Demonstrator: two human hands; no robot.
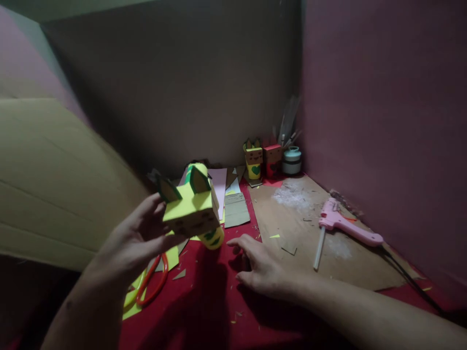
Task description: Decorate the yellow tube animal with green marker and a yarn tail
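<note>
My left hand (136,238) grips a yellow paper animal figure (191,206) with green-edged ears, lifted above the red table cover. Its round yellow body with a green heart shows just below the square head. My right hand (257,265) rests palm down on the red cover (204,311), fingers stretched toward the figure, holding nothing. Orange-handled scissors (155,282) lie under my left hand on yellow paper scraps.
A pink glue gun (345,226) with its stick lies on a cardboard sheet (310,253) at right. A yellow figure (253,160), a red figure (272,159) and a small jar (292,160) stand in the back corner. Cardboard walls surround; a large cardboard panel (47,184) leans at left.
</note>
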